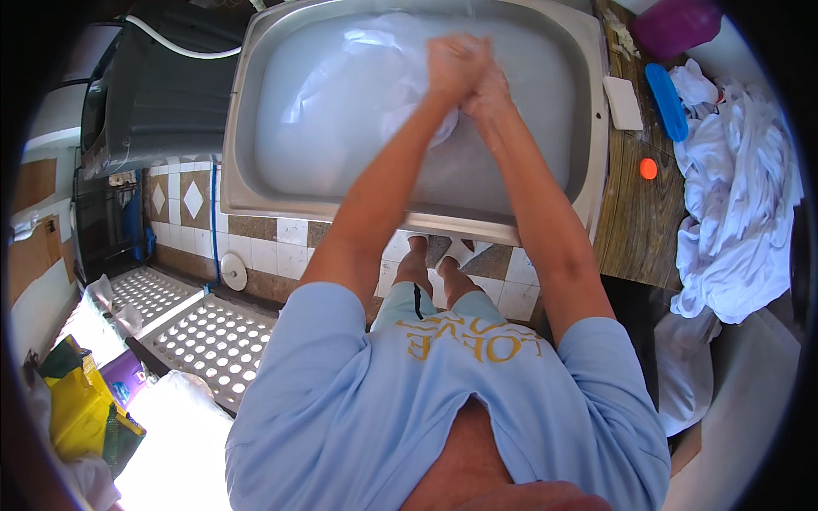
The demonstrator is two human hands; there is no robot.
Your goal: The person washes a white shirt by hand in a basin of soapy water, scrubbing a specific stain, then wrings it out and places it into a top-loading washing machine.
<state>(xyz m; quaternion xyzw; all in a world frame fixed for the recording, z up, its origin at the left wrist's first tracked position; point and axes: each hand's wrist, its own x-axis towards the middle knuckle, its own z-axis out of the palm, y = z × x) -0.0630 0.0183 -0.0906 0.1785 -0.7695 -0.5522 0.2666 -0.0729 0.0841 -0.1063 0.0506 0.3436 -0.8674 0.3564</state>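
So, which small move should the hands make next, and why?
Probably part the hands and lower them to the white cloth. The left hand and right hand are pressed together over the cloudy water, while the cloth lies partly under it in the sink. Whether the palms hide something, I cannot tell.

Your left hand (454, 66) and right hand (491, 83) blur together, so you can't tell what, if anything, sits between them. Cloudy water (528, 157) hides much of the white cloth (371, 37). The top edge crops your basin (599, 140) and the purple container (677, 25).
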